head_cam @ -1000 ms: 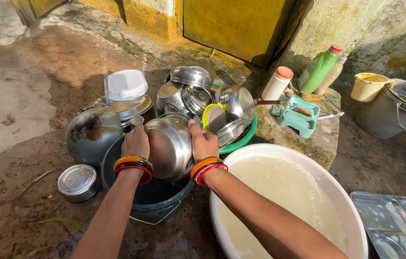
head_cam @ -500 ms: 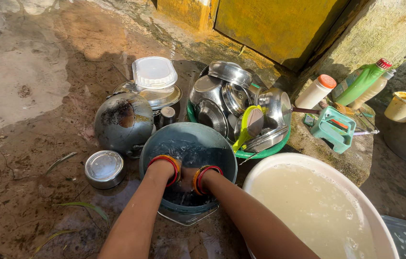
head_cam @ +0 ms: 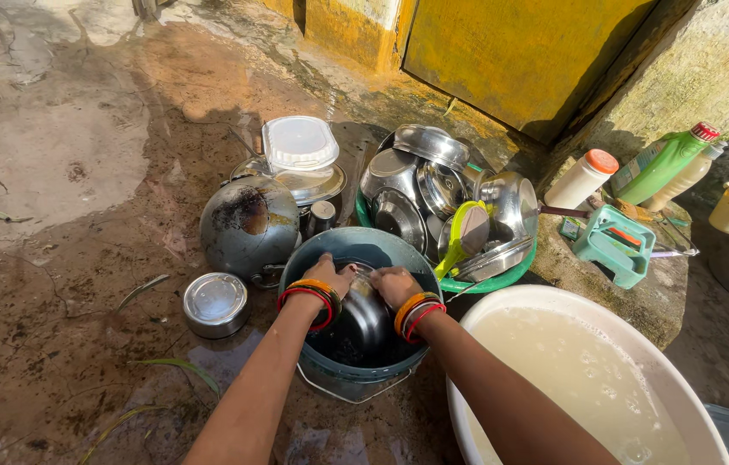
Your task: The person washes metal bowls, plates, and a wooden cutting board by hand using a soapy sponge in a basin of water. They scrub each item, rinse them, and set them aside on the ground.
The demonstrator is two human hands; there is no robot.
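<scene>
Left hand: the left hand [head_cam: 327,274] sits at the far rim of the steel pot [head_cam: 363,320], fingers curled over the edge and gripping it.
Right hand: the right hand [head_cam: 395,284] is clamped on the same rim just beside the left one, fingers wrapped down over the metal. Both wrists have orange and red bangles stacked on them.
Pot: centre of the frame, tilted, sitting inside the dark bucket [head_cam: 343,375] with water around it, so it's half sunk in there.
Bucket: lower centre, standing on the wet ground, touching the white tub.
White tub: the white tub [head_cam: 468,331] fills the lower right, full of cloudy soapy water.
Clean pile: the green basin [head_cam: 502,277] right of centre is heaped with steel bowls and lids, plus a lime-green ladle leaning on it.
Left side: a sooty round pot [head_cam: 248,226] is just left of the bucket, with a small steel lidded tin [head_cam: 215,303] below it.
Upper right: a green bottle [head_cam: 666,162] and a white bottle with orange cap [head_cam: 581,179] stand on the stone ledge.
</scene>
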